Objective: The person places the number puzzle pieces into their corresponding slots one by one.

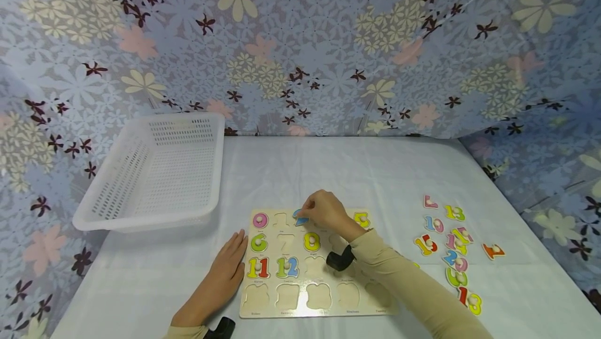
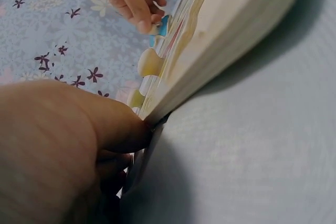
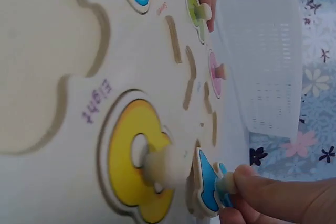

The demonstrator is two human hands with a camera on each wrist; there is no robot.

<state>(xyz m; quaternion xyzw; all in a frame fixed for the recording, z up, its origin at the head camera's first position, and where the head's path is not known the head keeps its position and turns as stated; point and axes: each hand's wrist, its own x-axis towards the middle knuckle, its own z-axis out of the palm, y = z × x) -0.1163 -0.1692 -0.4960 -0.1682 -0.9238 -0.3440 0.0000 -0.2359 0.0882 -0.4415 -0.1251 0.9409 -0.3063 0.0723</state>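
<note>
My right hand (image 1: 324,209) pinches the wooden knob of a blue number 2 puzzle piece (image 3: 208,182) between thumb and fingers. The piece is at its slot in the top row of the wooden number board (image 1: 302,277); in the right wrist view it looks slightly tilted, and I cannot tell if it is fully seated. My left hand (image 1: 224,271) rests at the board's left edge, fingers extended and touching it. Around the slot sit a pink 0 (image 1: 260,220), a green 6 (image 1: 259,243) and a yellow 8 (image 3: 137,156). My right forearm hides part of the board.
Several loose number pieces lie on the white cloth at the right, including a green-yellow 13 (image 1: 454,213), a blue-pink 10 (image 1: 434,224) and an orange 1 (image 1: 494,251). A white plastic basket (image 1: 218,172) stands at the back left. Behind hangs a floral curtain (image 1: 300,47).
</note>
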